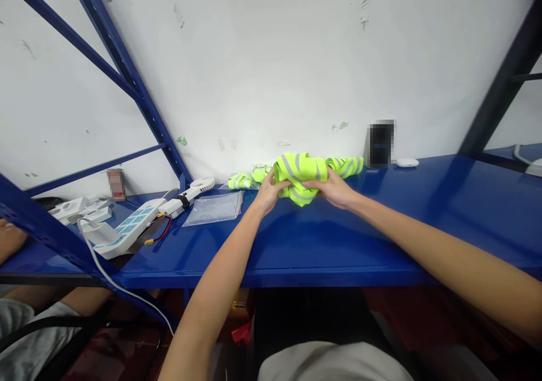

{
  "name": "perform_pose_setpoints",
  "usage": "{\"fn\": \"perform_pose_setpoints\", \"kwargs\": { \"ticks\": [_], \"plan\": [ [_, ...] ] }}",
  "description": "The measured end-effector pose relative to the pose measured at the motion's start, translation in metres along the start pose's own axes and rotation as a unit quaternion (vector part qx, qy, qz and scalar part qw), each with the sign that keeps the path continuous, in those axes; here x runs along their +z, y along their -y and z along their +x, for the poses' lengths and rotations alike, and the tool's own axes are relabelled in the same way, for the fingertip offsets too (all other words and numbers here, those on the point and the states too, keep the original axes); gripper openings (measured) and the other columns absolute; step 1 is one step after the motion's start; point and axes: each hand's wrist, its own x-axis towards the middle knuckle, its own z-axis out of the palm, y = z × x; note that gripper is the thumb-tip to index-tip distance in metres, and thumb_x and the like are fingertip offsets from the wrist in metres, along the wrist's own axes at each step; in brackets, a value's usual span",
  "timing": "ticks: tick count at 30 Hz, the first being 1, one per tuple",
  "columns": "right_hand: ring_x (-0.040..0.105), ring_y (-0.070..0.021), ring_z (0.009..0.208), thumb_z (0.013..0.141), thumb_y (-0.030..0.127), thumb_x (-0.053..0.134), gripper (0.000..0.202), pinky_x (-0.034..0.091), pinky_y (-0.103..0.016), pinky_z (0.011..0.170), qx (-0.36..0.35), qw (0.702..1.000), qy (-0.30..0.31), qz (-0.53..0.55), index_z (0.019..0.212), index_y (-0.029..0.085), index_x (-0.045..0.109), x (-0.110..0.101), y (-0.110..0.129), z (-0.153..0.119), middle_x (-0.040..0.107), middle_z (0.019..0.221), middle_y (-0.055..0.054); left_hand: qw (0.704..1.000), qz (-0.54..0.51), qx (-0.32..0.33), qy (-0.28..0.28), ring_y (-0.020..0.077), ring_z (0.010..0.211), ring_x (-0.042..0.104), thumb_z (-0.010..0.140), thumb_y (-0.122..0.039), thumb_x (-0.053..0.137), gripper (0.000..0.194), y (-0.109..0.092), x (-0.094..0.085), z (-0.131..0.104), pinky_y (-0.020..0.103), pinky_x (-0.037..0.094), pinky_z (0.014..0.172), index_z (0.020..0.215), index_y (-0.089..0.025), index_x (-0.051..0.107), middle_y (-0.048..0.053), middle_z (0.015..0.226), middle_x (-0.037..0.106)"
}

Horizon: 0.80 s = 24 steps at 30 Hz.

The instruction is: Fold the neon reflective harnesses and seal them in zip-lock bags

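Note:
A bundled neon yellow-green reflective vest [301,172] with grey stripes is held up over the blue table [339,240]. My left hand [268,193] grips its left side, thumb pressed on the cloth. On the other side my right hand [332,189] is closed on the same vest, with its fingertips partly hidden behind the folds. More folded yellow-green striped cloth [346,167] lies behind my right hand along the wall. Behind my left hand are further yellow-green bundles [241,182], which look partly wrapped in clear plastic.
Left of my hands lies a clear plastic bag [214,207], beside a white handheld fan [202,185] and a white power strip [131,228]. A dark blurred box [380,144] and a white rounded object [407,162] stand at the right. Another person's hand [11,240] shows beyond the blue post [51,228].

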Motion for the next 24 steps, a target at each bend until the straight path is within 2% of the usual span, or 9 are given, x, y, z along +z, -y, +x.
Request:
{"fn": "perform_pose_setpoints", "kwargs": {
  "ticks": [3,5,8,11,14,16,19,22,24],
  "plan": [
    [0.066,-0.0318,0.103,0.066,0.022,0.077,0.059,0.061,-0.045,0.072,-0.048,0.997,-0.043,-0.05,0.122,0.024,0.062,-0.003,-0.007,0.005,0.069,0.118,-0.009,0.995,-0.048,-0.08,0.024,0.0313,0.115,0.062,0.068,-0.025,0.069,0.055,0.0,0.002,-0.004,0.053,0.048,0.098,0.121,-0.022,0.059,0.009,0.118,0.068],
    [0.062,-0.033,0.114,0.067,0.019,0.074,0.053,0.059,-0.048,0.083,-0.09,0.991,-0.048,-0.083,0.119,0.023,0.065,-0.006,-0.012,0.007,0.067,0.124,-0.009,0.989,-0.073,-0.119,0.046,0.0349,0.12,0.059,0.073,-0.036,0.067,0.051,-0.002,0.003,-0.006,0.059,0.047,0.097,0.122,-0.021,0.059,0.012,0.125,0.065],
    [0.05,-0.0331,0.132,0.07,0.018,0.069,0.042,0.047,-0.052,0.102,-0.136,0.981,-0.028,-0.132,0.111,0.023,0.071,-0.009,-0.014,0.008,0.058,0.139,-0.008,0.986,-0.086,-0.141,0.033,0.0376,0.126,0.053,0.08,-0.056,0.063,0.055,-0.002,0.005,-0.008,0.064,0.044,0.099,0.124,-0.024,0.058,0.013,0.135,0.059],
    [0.045,-0.0306,0.137,0.076,0.021,0.066,0.03,0.04,-0.052,0.109,-0.146,0.977,0.014,-0.156,0.104,0.025,0.075,-0.008,-0.009,0.005,0.05,0.148,-0.007,0.984,-0.094,-0.151,0.03,0.0364,0.125,0.054,0.08,-0.066,0.059,0.06,0.0,0.008,-0.01,0.064,0.044,0.098,0.125,-0.027,0.057,0.012,0.136,0.058],
    [0.046,-0.0298,0.137,0.081,0.026,0.064,0.024,0.038,-0.053,0.11,-0.145,0.975,0.055,-0.16,0.103,0.025,0.074,-0.009,0.001,0.0,0.049,0.149,-0.007,0.983,-0.121,-0.132,0.04,0.0318,0.118,0.059,0.081,-0.062,0.061,0.053,0.001,0.012,-0.012,0.059,0.048,0.096,0.123,-0.029,0.057,0.008,0.13,0.062],
    [0.042,-0.0312,0.14,0.08,0.029,0.067,0.027,0.032,-0.055,0.113,-0.158,0.964,0.095,-0.191,0.107,0.025,0.072,-0.01,0.008,-0.004,0.046,0.151,-0.008,0.985,-0.129,-0.111,0.021,0.0292,0.112,0.062,0.081,-0.054,0.064,0.047,0.0,0.013,-0.012,0.053,0.051,0.095,0.12,-0.028,0.059,0.005,0.122,0.066],
    [0.024,-0.0345,0.148,0.074,0.038,0.076,0.05,0.02,-0.058,0.118,-0.187,0.938,0.133,-0.259,0.12,0.027,0.064,-0.006,0.01,-0.011,0.028,0.16,-0.008,0.989,-0.119,-0.078,-0.026,0.0279,0.112,0.063,0.077,-0.04,0.067,0.043,0.0,0.014,-0.008,0.044,0.051,0.097,0.115,-0.022,0.063,0.005,0.114,0.069],
    [0.009,-0.0351,0.151,0.065,0.049,0.083,0.087,0.016,-0.057,0.119,-0.195,0.942,0.045,-0.27,0.141,0.03,0.045,0.006,0.002,-0.01,0.013,0.164,-0.009,0.99,-0.114,-0.015,-0.08,0.0272,0.118,0.061,0.071,-0.027,0.069,0.045,0.001,0.013,-0.002,0.04,0.048,0.102,0.114,-0.018,0.064,0.005,0.115,0.07],
    [0.021,-0.0336,0.149,0.067,0.054,0.08,0.099,0.026,-0.055,0.117,-0.151,0.968,-0.039,-0.199,0.149,0.03,0.031,0.016,-0.007,-0.004,0.023,0.161,-0.012,0.987,-0.104,0.036,-0.114,0.0266,0.119,0.06,0.066,-0.019,0.07,0.049,0.003,0.014,0.001,0.039,0.046,0.104,0.115,-0.017,0.065,0.005,0.115,0.071]
  ]
}}
